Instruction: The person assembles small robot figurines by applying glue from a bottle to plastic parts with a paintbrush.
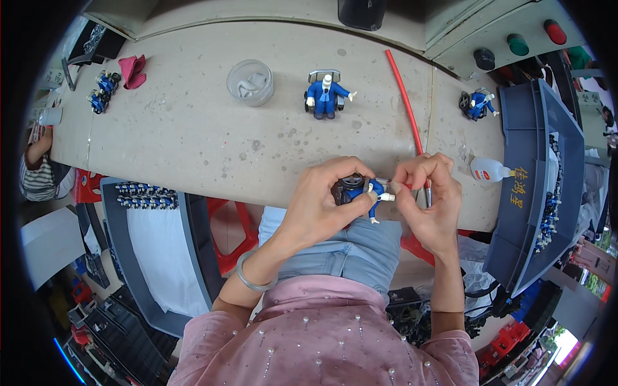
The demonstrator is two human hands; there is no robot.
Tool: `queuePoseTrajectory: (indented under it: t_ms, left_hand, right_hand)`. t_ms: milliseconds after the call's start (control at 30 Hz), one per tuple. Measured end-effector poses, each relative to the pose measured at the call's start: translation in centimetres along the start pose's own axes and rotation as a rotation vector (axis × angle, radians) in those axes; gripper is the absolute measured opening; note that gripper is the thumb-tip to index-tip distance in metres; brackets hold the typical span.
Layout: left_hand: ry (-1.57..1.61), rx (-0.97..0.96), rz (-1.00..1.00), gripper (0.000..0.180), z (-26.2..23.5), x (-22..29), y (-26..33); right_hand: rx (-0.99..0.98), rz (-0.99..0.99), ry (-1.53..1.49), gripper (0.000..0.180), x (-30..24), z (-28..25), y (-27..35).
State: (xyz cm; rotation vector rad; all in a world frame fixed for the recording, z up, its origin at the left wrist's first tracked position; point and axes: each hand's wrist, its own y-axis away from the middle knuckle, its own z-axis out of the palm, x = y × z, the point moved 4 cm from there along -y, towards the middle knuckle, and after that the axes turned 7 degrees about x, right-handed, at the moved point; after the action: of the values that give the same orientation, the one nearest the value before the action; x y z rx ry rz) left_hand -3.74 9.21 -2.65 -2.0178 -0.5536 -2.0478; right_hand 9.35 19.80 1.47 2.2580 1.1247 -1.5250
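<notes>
A small figurine [375,190] in a blue suit, seated in a black-wheeled wheelchair, lies tilted sideways over the table's near edge. My left hand [326,204] is closed around it, thumb across its front. Beside the figurine's white head, the thumb and index finger of my right hand [430,196] pinch together; whatever small part they touch is hard to make out. A long red-handled brush [404,96] passes through my right hand, its metal end showing by the palm. Farther back on the table, a similar seated figurine [326,96] stands upright, facing me.
A clear plastic cup [250,83] stands beyond my left hand. At the right are a white squeeze bottle [487,170], another figurine [477,104] and a grey crate [515,122]. Another crate [193,251] with figurines stands lower left. Two figurines [103,91] and a pink cloth [132,71] lie far left.
</notes>
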Motion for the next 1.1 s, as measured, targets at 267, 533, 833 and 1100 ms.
queuePoseTrajectory:
  t_ms: [267,533,833,1100]
  left_hand:
    - [0.137,0.363,-0.003,0.023,-0.1,-0.4,0.8]
    - [0.298,0.336,-0.026,0.026,-0.4,-0.1,0.4]
    - [0.035,0.479,0.152,0.022,0.3,-0.1,0.5]
    - [-0.183,0.564,0.374,0.026,0.9,0.7,0.6]
  right_hand:
    - [0.334,0.19,-0.473,0.021,0.3,-0.3,0.0]
    - [0.369,0.252,-0.587,0.021,0.6,0.7,0.0]
    - [0.334,-0.2,-0.015,0.028,-1.7,3.3,0.8]
    - [0.445,-0.174,0.052,0.029,-1.3,3.7,0.9]
